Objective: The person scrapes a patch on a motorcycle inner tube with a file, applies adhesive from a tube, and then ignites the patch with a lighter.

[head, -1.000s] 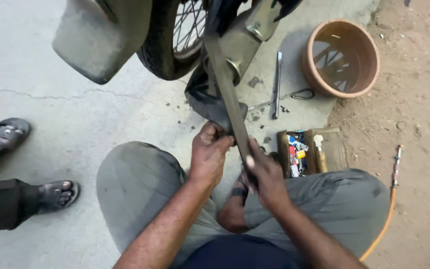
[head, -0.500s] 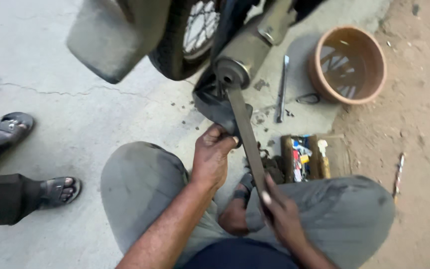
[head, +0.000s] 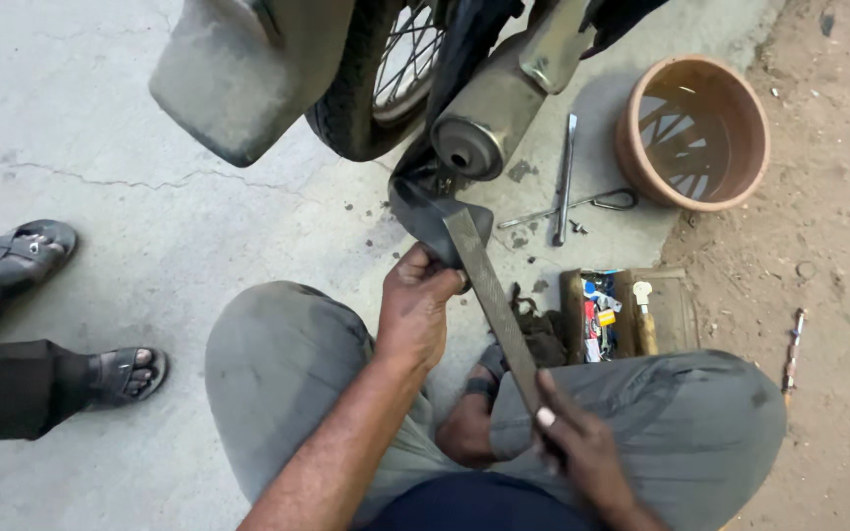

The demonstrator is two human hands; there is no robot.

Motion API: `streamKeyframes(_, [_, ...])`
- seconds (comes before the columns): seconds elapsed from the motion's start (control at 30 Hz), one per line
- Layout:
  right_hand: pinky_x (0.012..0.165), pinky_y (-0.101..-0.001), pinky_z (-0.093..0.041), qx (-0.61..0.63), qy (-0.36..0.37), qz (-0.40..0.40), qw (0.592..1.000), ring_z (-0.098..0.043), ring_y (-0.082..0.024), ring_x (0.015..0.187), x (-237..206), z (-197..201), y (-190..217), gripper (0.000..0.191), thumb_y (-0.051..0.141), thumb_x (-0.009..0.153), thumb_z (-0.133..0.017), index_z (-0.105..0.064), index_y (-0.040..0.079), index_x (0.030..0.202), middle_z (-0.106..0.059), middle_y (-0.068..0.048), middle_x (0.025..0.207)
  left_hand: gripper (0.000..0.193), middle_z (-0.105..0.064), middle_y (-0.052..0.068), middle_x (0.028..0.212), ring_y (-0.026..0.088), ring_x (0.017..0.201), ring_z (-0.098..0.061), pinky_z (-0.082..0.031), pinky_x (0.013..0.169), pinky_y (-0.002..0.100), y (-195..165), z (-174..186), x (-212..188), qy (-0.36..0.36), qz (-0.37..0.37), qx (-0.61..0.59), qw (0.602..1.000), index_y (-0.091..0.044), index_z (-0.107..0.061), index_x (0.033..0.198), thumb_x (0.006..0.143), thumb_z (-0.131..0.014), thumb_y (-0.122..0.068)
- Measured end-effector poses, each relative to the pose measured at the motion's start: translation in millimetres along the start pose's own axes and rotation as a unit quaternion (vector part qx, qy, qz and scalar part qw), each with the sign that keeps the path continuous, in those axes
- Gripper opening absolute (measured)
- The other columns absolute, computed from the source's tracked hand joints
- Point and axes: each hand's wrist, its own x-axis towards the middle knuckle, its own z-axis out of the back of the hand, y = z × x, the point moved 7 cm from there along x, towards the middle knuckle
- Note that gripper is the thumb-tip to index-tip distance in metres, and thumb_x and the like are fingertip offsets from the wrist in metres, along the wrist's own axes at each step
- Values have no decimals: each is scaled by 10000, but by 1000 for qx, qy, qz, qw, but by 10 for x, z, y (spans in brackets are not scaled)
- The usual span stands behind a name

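Observation:
I squat behind a motorcycle's rear wheel (head: 376,79) and exhaust pipe (head: 484,123). My left hand (head: 415,305) grips a fold of black rubber inner tube (head: 425,211) that hangs down from the wheel. My right hand (head: 577,447) holds the near end of a long flat metal file (head: 494,295). The file's far end lies on the tube just above my left hand. My knees sit on either side of my hands.
A clay-coloured basin of water (head: 693,133) stands at the right. A metal lever (head: 565,177) and scissors (head: 582,205) lie on the concrete beside it. A small open box of repair items (head: 622,315) sits by my right knee. Another person's sandalled feet (head: 120,369) are at the left.
My right hand has pulled the file back toward me, so its tip slid down along the tube. My left hand kept its hold on the rubber.

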Motion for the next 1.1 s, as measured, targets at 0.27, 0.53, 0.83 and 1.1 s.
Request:
streamKeyframes(0.27, [395,-238,-332,169,26,142,975,-415,-86,442,793,-608,985,621,181,986,-568,-415,104,1583,-513,-27,625,290,-686,61,991,135,867,-605,-496,766,285,-24,-122,-78,24,-25,59,998,56,-652,1099,834,-550,113])
streamKeyframes(0.53, [452,-248,-399,-51,-11,66,996,-491,-93,499,123,42,406,590,225,949,-614,-508,156,1525,-593,-29,657,374,-652,50,1070,138,956,-602,-489,865,293,-105,-51,-32,-5,-38,30,999,10,-624,1176,822,-594,128])
streamKeyframes(0.83, [411,-245,-329,134,1,142,981,-401,-76,459,683,-530,934,586,197,990,-565,-446,108,1557,-499,4,619,354,-682,57,1080,151,967,-618,-487,872,316,65,-138,-57,33,-17,26,999,36,-673,1151,818,-580,113])
streamKeyframes(1.1, [512,-214,-464,-158,-29,252,954,-530,-49,578,246,-26,772,498,216,1032,-565,-506,88,1510,-679,70,1108,365,-697,41,1068,142,969,-637,-491,893,296,-4,2,-23,17,-21,-23,999,19,-683,1137,791,-607,108])
